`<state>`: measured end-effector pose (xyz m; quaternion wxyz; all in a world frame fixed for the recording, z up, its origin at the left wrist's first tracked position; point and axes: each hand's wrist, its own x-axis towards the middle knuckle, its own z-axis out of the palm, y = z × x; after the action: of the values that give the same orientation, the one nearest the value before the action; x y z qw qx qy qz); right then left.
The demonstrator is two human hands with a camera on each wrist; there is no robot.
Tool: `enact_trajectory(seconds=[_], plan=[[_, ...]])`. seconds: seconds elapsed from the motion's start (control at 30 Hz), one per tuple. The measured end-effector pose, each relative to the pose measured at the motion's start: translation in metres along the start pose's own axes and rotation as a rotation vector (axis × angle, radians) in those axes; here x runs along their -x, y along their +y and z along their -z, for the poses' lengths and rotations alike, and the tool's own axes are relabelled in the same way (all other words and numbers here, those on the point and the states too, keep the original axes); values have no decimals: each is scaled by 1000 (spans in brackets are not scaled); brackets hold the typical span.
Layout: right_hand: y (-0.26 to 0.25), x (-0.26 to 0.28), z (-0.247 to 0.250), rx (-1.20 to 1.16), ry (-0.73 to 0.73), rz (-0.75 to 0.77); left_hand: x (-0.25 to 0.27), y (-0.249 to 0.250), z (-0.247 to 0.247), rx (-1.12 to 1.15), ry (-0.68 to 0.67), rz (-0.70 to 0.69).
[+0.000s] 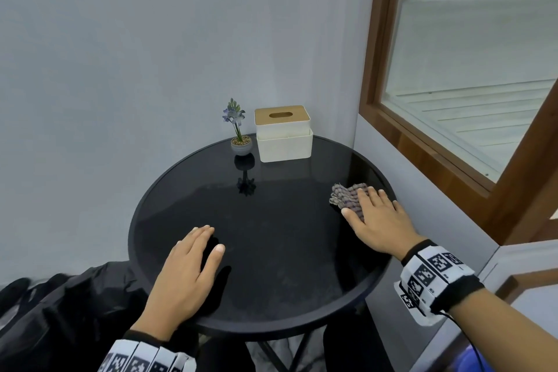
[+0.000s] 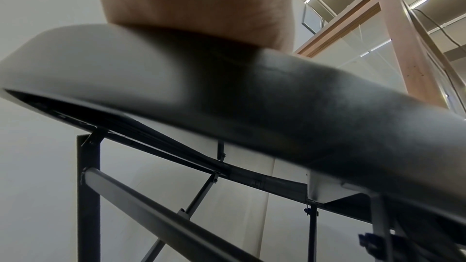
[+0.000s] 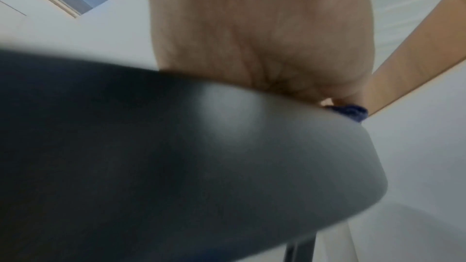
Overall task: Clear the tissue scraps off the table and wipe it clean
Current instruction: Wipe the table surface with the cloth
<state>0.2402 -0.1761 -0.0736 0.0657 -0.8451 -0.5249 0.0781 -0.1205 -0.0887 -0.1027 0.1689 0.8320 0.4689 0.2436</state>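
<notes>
**Wiping under way, near the bench's right edge**

Nearest the head camera, the left hand (image 1: 184, 275) lies flat on the front of the round black bench (image 1: 271, 251), fingers straight and together, grasping nothing; it seems to steady the top. Further out on the right side, the right hand (image 1: 377, 220) presses a bunched grey-purple cloth (image 1: 347, 196) onto the glossy surface with straight fingers laid over it rather than curled round it. Part of the cloth sticks out ahead of the fingertips, close to the rim. Both wrist views show mostly the underside of the rim and the heel of each hand; in the right wrist view a sliver of bluish fabric shows under the hand.

No tissue scraps are visible anywhere on the top, so that part of the task looks done and only wiping seems to remain. At the back, against the wall, stand a white tissue box (image 1: 283, 136) with a wooden lid and, just beside it to the left, a small potted flower (image 1: 240, 133).

Risks from here, as a judgement:
- With the cloth only pressed, not gripped, a stroke toward the near rim could push it off the bench.
- A wide sweep to the back could knock the light, top-heavy flower pot over or shove the box.
- Leaning hard on the front edge might tip the folding frame.
</notes>
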Motion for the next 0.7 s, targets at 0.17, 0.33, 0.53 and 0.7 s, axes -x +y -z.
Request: enact_trajectory(seconds=[0.17,0.33,0.53,0.7], plan=[[-10,9,37,-244,61,55,-7,7,9,31,-31,-11],[-30,5,71,-275,138,119,-37,34,27,38,-24,-62],[-55,-32,93,-280,120,160,-87,47,54,10,-109,-73],[-65,-74,96,-272,112,135,-144,68,64,-68,-59,-89]])
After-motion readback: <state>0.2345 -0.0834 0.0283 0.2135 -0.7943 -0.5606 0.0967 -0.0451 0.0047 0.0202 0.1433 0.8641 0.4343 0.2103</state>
